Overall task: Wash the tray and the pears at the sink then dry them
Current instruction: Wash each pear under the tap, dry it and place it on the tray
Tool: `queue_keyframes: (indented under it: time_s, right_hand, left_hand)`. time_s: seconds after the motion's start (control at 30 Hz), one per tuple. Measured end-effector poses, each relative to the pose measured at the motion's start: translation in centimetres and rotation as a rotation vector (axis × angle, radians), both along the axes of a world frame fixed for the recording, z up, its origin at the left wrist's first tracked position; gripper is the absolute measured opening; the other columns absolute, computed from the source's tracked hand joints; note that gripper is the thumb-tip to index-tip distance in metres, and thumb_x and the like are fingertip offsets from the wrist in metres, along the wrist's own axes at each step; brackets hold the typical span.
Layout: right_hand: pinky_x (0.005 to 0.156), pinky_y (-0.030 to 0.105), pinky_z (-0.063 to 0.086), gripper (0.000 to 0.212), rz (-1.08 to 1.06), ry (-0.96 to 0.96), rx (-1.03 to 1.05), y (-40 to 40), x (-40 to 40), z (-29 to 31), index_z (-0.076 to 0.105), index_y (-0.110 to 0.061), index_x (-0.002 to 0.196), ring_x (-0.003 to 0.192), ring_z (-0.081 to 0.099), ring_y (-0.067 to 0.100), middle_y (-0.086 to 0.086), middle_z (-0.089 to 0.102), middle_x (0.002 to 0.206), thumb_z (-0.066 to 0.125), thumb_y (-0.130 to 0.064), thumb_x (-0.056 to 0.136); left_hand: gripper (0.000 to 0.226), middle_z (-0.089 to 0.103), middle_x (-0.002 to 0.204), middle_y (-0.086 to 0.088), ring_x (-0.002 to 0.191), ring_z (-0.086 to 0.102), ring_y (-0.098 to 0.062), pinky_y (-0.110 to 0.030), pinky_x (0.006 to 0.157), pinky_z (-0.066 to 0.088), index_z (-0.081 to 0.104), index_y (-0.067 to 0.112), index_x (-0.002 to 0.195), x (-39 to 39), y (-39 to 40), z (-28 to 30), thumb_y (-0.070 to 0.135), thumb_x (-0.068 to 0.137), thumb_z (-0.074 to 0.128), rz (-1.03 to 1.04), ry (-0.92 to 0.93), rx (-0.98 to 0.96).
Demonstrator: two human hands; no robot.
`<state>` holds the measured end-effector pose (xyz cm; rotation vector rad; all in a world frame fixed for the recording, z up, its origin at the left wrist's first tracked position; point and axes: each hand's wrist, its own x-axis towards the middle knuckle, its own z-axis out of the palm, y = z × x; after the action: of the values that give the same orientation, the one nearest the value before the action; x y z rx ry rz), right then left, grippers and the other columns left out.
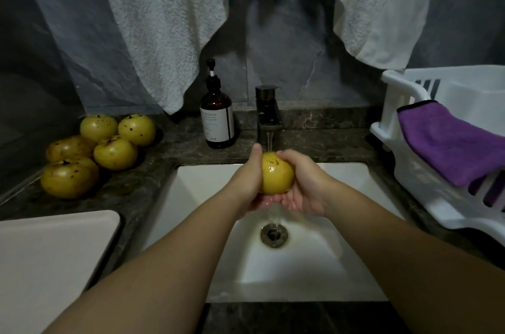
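Underneath the faucet (267, 112), both hands' fingers (287, 154) around 1 pear (276, 174); bottle (217, 115) label unreadable

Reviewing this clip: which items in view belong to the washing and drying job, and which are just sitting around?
In the job:
- wet yellow pear held by both hands
- five spotted yellow pears on counter
- pale flat tray
- white sink basin
- purple cloth

Bystanders:
- amber pump bottle
- hanging white towels
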<state>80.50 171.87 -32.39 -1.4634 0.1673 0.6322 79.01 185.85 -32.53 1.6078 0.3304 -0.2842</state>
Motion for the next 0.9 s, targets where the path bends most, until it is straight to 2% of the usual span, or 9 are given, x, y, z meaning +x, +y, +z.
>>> queue_keyframes:
  time_s: [0.07, 0.17, 0.23, 0.4, 0.47, 0.57, 0.67, 0.77, 0.9]
  right_hand:
    - [0.043, 0.020, 0.045, 0.080, 0.010, 0.022, -0.045, 0.0, 0.1, -0.3, 0.063, -0.004, 0.117, 0.049, 0.060, 0.018, 0.015, 0.067, 0.070, 0.050, -0.077, 0.087]
    - [0.038, 0.018, 0.043, 0.083, -0.030, 0.036, -0.134, -0.2, 0.3, -0.4, 0.063, -0.010, 0.101, 0.038, 0.052, 0.012, 0.008, 0.061, 0.056, 0.049, -0.089, 0.078]
    - [0.043, 0.021, 0.050, 0.079, -0.008, -0.006, -0.092, -0.1, 0.3, -0.4, 0.062, -0.009, 0.114, 0.047, 0.063, 0.017, 0.017, 0.072, 0.074, 0.051, -0.081, 0.085]
    - [0.061, 0.035, 0.058, 0.053, -0.029, -0.209, -0.030, 0.7, 0.0, -0.8, 0.036, -0.031, 0.136, 0.083, 0.075, 0.044, 0.025, 0.072, 0.107, 0.061, -0.054, 0.095]
    - [0.060, 0.033, 0.056, 0.054, -0.034, -0.219, -0.059, 1.0, 0.0, -0.8, 0.039, -0.033, 0.132, 0.078, 0.076, 0.036, 0.019, 0.075, 0.100, 0.057, -0.065, 0.093]
    - [0.053, 0.026, 0.053, 0.073, -0.069, -0.177, -0.116, 1.1, 0.3, -0.8, 0.051, -0.022, 0.132, 0.055, 0.068, 0.019, 0.013, 0.070, 0.080, 0.047, -0.080, 0.088]
    - [0.055, 0.028, 0.051, 0.056, -0.069, -0.251, -0.095, 0.9, 0.4, -0.8, 0.047, -0.030, 0.134, 0.058, 0.068, 0.023, 0.017, 0.071, 0.093, 0.050, -0.069, 0.094]
    - [0.059, 0.031, 0.051, 0.050, -0.064, -0.268, -0.029, 0.7, 0.4, -0.8, 0.042, -0.035, 0.137, 0.072, 0.072, 0.034, 0.025, 0.070, 0.109, 0.053, -0.062, 0.097]
    - [0.046, 0.022, 0.043, 0.072, -0.037, -0.116, -0.077, 0.7, 0.2, -0.7, 0.055, -0.019, 0.124, 0.052, 0.068, 0.021, 0.013, 0.074, 0.077, 0.046, -0.081, 0.088]
  left_hand:
    - [0.067, 0.075, 0.095, -0.014, 0.069, 0.072, -0.025, -0.032, 0.056, 0.057, 0.058, 0.024, 0.121, 0.0, -0.1, -0.3, 0.081, 0.094, 0.038, -0.036, -0.065, 0.053]
    - [0.054, 0.067, 0.117, -0.009, 0.095, 0.072, -0.027, -0.045, 0.073, 0.065, 0.057, 0.030, 0.125, 0.6, -0.2, -0.7, 0.074, 0.095, 0.048, -0.021, -0.243, 0.135]
    - [0.051, 0.067, 0.119, -0.008, 0.101, 0.071, -0.030, -0.047, 0.080, 0.064, 0.057, 0.032, 0.126, 0.8, -0.3, -0.7, 0.072, 0.100, 0.038, -0.003, -0.230, 0.128]
    - [0.075, 0.078, 0.096, -0.012, 0.080, 0.077, -0.026, -0.033, 0.068, 0.061, 0.064, 0.022, 0.123, 0.6, 0.3, -0.9, 0.083, 0.094, 0.031, 0.004, 0.000, -0.015]
    - [0.081, 0.074, 0.113, -0.013, 0.099, 0.075, -0.030, -0.043, 0.086, 0.062, 0.061, 0.022, 0.129, 0.8, 0.5, -1.3, 0.088, 0.089, 0.036, -0.010, -0.068, 0.053]
    - [0.073, 0.065, 0.123, -0.011, 0.107, 0.068, -0.031, -0.042, 0.083, 0.060, 0.050, 0.024, 0.139, 1.0, 0.3, -1.2, 0.080, 0.095, 0.036, 0.003, -0.224, 0.171]
    - [0.064, 0.068, 0.115, -0.013, 0.097, 0.071, -0.029, -0.037, 0.075, 0.059, 0.055, 0.027, 0.133, 1.0, 0.1, -0.8, 0.073, 0.102, 0.024, 0.057, -0.157, 0.089]
    - [0.073, 0.071, 0.084, -0.011, 0.062, 0.067, -0.021, -0.026, 0.055, 0.049, 0.062, 0.022, 0.120, 0.5, 0.1, -0.4, 0.079, 0.099, 0.021, 0.075, -0.061, 0.039]
    - [0.059, 0.069, 0.112, -0.017, 0.089, 0.068, -0.029, -0.039, 0.073, 0.056, 0.057, 0.024, 0.124, 1.2, -0.2, -1.2, 0.068, 0.105, 0.023, 0.084, -0.247, 0.179]
